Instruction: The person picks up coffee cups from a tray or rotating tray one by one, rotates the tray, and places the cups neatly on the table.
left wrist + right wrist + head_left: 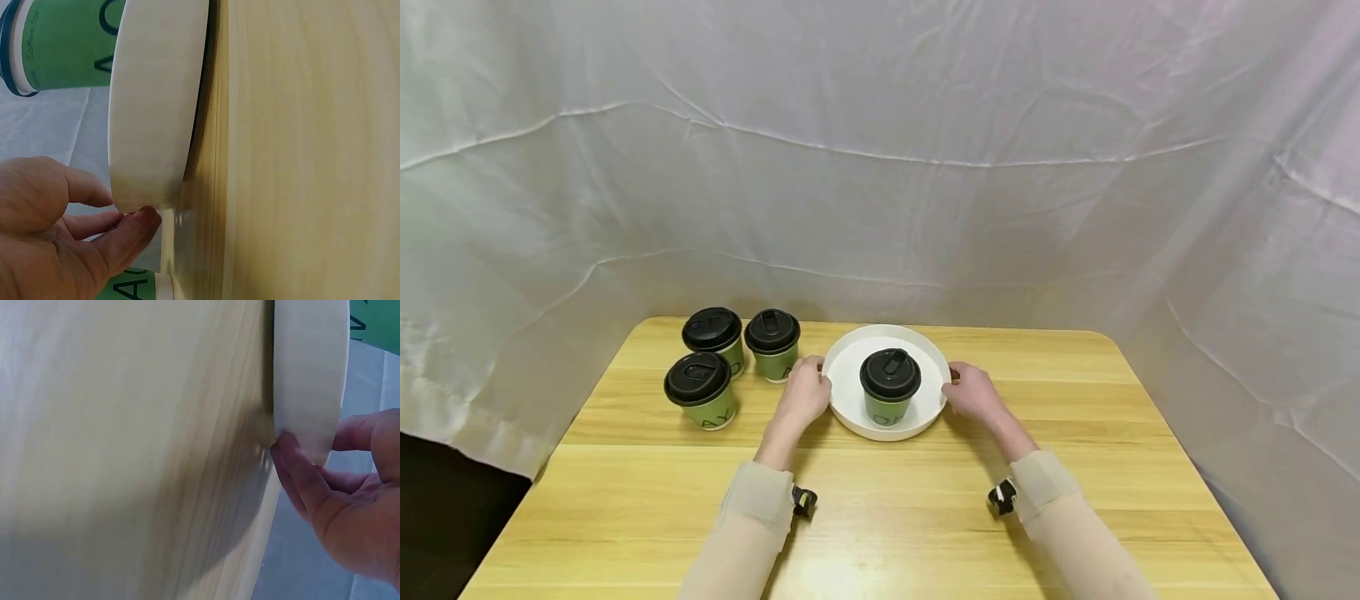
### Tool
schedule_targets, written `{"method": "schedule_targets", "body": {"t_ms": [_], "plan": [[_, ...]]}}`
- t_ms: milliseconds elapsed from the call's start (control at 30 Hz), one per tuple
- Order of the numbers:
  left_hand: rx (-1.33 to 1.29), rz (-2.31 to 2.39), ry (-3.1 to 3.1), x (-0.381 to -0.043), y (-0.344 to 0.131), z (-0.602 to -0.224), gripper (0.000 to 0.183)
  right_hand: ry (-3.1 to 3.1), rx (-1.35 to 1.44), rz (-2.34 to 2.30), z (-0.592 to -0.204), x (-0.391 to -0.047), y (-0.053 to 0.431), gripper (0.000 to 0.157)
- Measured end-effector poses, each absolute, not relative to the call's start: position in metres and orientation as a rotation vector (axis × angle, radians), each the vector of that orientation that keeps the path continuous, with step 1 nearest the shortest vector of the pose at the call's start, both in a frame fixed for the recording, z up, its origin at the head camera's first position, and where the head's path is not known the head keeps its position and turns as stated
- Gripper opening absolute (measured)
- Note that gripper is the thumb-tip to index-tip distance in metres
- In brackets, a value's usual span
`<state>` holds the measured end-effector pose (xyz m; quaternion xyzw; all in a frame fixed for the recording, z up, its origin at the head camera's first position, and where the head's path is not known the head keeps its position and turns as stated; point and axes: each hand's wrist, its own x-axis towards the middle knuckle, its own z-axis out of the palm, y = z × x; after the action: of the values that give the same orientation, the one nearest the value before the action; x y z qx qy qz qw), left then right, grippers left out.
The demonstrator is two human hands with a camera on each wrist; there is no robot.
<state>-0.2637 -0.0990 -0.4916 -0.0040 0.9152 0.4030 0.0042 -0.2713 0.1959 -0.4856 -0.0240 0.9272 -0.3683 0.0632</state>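
A round white tray (848, 375) with a low wall is near the back middle of the table. On it stands a green paper cup (889, 392) with a black lid, upright. My left hand (805, 390) grips the tray's left side, thumb at the rim and fingertips low on the wall, as the left wrist view of the hand (56, 231) shows. Opposite it, my right hand (974, 393) pinches the right side the same way; in the right wrist view its fingers (300, 469) reach the wall's lower edge. A dark shadow runs beneath the tray wall (156, 94).
Left of the tray stand three more lidded green cups: one at the back (713, 337), one closer to my left hand (773, 346) and one in front (702, 392). The wooden table (880, 517) ends at pale hanging cloth (880, 217) behind and at the sides.
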Motion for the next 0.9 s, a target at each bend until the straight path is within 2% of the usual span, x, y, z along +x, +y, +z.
{"method": "schedule_targets", "body": {"t_ms": [600,900], "plan": [[0.054,1.337,2.811,-0.238,-0.102,-0.489,0.049,2.766,0.001,-1.083,-0.482,-0.248,0.191,0.052],[0.065,1.324,2.813,-0.241,-0.102,-0.491,0.047,2.736,0.031,-1.225,-0.487,-0.258,0.193,0.059]]}}
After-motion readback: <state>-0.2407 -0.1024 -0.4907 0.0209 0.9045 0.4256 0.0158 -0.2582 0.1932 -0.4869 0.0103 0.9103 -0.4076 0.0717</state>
